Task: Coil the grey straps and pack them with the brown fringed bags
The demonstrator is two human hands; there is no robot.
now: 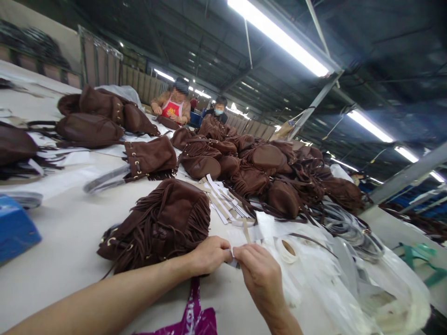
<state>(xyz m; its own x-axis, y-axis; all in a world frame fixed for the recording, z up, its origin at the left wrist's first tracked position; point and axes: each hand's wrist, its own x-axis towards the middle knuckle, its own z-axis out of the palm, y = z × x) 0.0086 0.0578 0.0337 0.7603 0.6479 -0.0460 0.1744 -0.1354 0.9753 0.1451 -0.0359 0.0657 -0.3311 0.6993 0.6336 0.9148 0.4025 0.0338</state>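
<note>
Head view, left hand point(209, 255), right hand point(260, 275), one white strip point(233, 258) pinched between

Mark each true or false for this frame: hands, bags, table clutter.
1. The left hand and right hand both pinch a small white strip. True.
2. The fringed brown bag lies right of the right hand. False: it lies just beyond the left hand.
3. A blue box sits at the left of the table. True.
4. The tape roll is in the left hand's grip. False: it lies on the table beyond the right hand.
5. Nobody else is in view. False: a person in a red apron and a second person sit at the far end.
</note>
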